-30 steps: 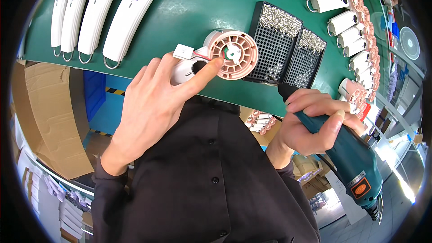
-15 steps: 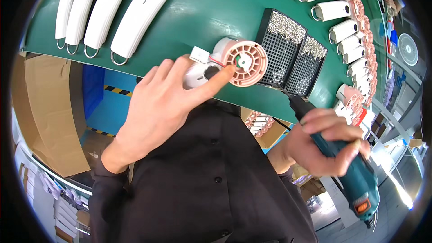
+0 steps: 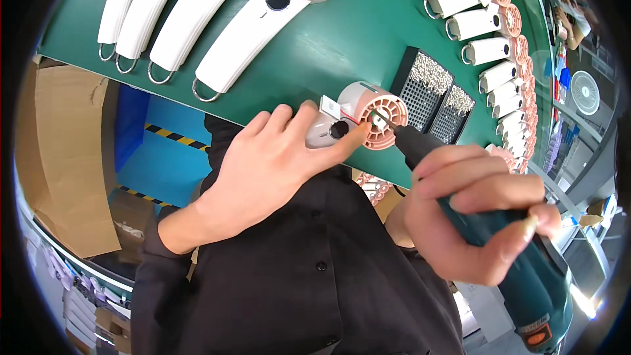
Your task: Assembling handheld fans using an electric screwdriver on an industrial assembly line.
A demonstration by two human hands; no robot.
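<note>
My left hand [image 3: 266,161] is closed around the white handle of a hair-dryer-like device [image 3: 376,130] on the bench. Its round pink, slotted end faces up, and my index finger rests by the rim. A small white block [image 3: 330,107] on red wires lies against the handle. In my right hand [image 3: 470,207] is a dark teal electric screwdriver [image 3: 526,289], tilted, its thin bit reaching the middle of the pink end. Whether the bit touches a screw there is too small to tell.
Two black perforated screw trays [image 3: 424,89] with many silver screws stand just beyond the device. Several white handles [image 3: 253,39] with metal loops lie at the far left. More white-and-pink devices [image 3: 483,23] line the green bench [image 3: 315,46] on the right. A cardboard box [image 3: 69,158] stands at lower left.
The screwdriver has moved up and left from beside the screw trays to the device's pink end. My left hand still holds the device. The view has shifted a little.
</note>
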